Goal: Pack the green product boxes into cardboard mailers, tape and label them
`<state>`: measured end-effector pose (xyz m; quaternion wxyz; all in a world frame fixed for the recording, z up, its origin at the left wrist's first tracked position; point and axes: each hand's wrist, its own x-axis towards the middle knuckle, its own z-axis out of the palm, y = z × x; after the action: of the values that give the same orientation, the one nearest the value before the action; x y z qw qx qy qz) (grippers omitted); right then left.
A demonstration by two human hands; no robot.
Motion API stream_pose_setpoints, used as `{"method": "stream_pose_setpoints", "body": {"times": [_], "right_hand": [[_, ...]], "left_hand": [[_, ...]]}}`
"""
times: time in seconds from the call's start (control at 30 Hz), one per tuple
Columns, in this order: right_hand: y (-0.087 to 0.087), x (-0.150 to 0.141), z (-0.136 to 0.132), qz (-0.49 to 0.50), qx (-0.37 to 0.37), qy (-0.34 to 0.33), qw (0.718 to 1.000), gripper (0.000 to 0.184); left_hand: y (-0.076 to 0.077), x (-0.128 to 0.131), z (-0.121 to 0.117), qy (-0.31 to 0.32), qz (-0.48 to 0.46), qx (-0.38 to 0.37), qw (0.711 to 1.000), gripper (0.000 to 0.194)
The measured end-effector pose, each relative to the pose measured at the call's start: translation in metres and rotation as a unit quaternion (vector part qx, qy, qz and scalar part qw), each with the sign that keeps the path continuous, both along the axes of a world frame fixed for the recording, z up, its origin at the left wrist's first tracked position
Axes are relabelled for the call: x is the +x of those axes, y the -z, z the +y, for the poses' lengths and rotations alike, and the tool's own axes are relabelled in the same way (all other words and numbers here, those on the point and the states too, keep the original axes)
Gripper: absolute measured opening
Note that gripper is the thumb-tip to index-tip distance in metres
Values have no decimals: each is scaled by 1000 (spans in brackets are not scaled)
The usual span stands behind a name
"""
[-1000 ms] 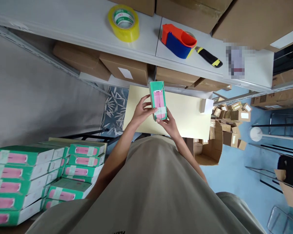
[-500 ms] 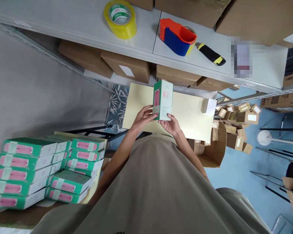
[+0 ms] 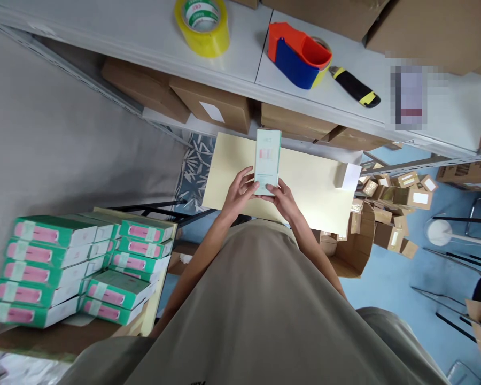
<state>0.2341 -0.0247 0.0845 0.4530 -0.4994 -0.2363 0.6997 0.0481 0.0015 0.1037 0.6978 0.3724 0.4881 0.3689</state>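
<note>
A small upright carton (image 3: 266,160) is held over the pale yellow tabletop (image 3: 316,198), its white printed side facing me and a strip of green showing along its right edge. My left hand (image 3: 240,192) grips the lower left of the carton, thumb on the front. From the lower right, my right hand (image 3: 282,199) holds it too, with the thumb on the front and fingers curled under the bottom. Farther right on the tabletop stands a small white box (image 3: 348,176).
Green-and-white cartons with pink pictures (image 3: 44,251) are stacked at the left. On the grey shelf (image 3: 240,59) ahead lie a yellow tape roll (image 3: 208,43), a red-and-blue tape dispenser (image 3: 294,59) and a utility knife (image 3: 355,88). Brown boxes (image 3: 388,198) are heaped on the right.
Both hands have turned the carton, so its green side with the pink picture no longer shows and the white side faces me. The right thumb has shifted onto the front.
</note>
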Motion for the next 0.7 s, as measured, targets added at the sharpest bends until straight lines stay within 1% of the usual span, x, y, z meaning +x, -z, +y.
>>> {"method": "stream_pose_setpoints", "body": {"times": [0.07, 0.13, 0.2, 0.3, 0.37, 0.4, 0.47, 0.5, 0.53, 0.57, 0.63, 0.7], "right_hand": [[-7, -8, -1, -116, 21, 18, 993, 75], [-13, -18, -5, -216, 34, 19, 976, 85], [-17, -28, -12, -261, 45, 14, 964, 96], [-21, -35, -24, -248, 59, 9, 967, 113], [-22, -29, -28, -228, 58, -18, 972, 117], [-22, -22, -28, -221, 57, -37, 973, 113], [-20, -3, -21, -213, 58, -60, 974, 91], [-17, 8, -15, -212, 58, -54, 974, 78], [-13, 19, -8, -211, 57, -38, 975, 69], [-8, 28, -1, -204, 54, -17, 977, 66], [4, 40, 14, -150, 43, 2, 988, 71], [16, 42, 25, -55, 35, -20, 998, 81]], "left_hand": [[4, 3, 2, 3, -17, -30, 999, 92], [10, 7, 4, -3, -20, -47, 999, 98], [16, 10, 5, -14, -7, -48, 999, 102], [22, 12, 7, -26, 16, -41, 999, 99], [23, 7, 8, -29, 19, -45, 998, 95], [22, 4, 9, -28, 15, -51, 998, 93], [21, -5, 9, -17, -3, -67, 998, 89], [21, -9, 8, -9, -15, -77, 997, 87], [21, -13, 8, -1, -28, -88, 996, 84], [22, -16, 6, 6, -42, -97, 994, 81], [25, -19, 2, 22, -70, -112, 991, 75], [31, -20, -4, 44, -103, -127, 986, 70]]}}
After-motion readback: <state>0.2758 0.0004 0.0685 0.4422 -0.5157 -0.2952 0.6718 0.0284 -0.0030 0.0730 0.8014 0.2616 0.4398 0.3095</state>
